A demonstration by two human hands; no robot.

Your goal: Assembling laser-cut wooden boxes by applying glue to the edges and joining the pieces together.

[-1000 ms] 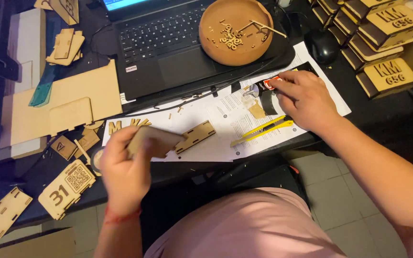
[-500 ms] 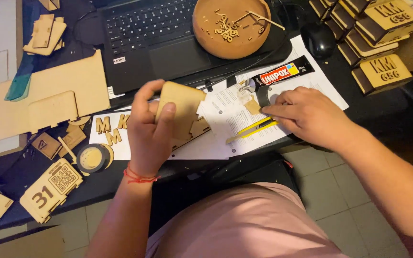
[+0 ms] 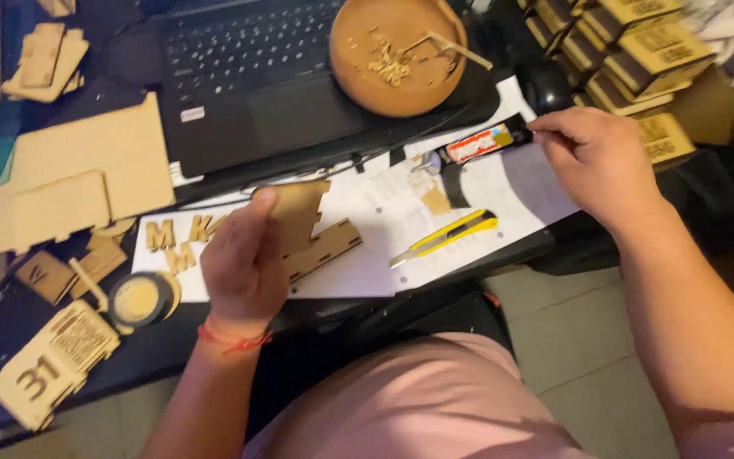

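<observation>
A: Left hand (image 3: 244,263) closed around a flat wooden panel (image 3: 297,214) with a notched edge, thumb up along its face, held over the white paper sheet (image 3: 358,272). A 2nd slotted wooden strip (image 3: 323,251) lies on the sheet, just beside that hand.

B: Right hand?

A: Right hand (image 3: 601,161) at the far end of the sheet, fingertips pinched on the end of a glue tube (image 3: 477,144) that lies flat on the paper. Fingers curled, palm down; tube not lifted clear as far as I can tell.

B: Around them?

A: Yellow utility knife (image 3: 445,238) between the 2 hands. Cut-out wooden letters (image 3: 176,238) left of the panel, a round tape roll (image 3: 139,299) nearer the table edge. Laptop (image 3: 248,93) behind, a round wooden dish (image 3: 397,53) of small pieces resting on it. Stacked wooden boxes (image 3: 639,59) far right.

B: Handling note?

A: My judgement: keep the panel steady with its notched edge exposed, grip the tube nearer its middle before lifting, and keep its nozzle over the paper so drips miss the laptop.
</observation>
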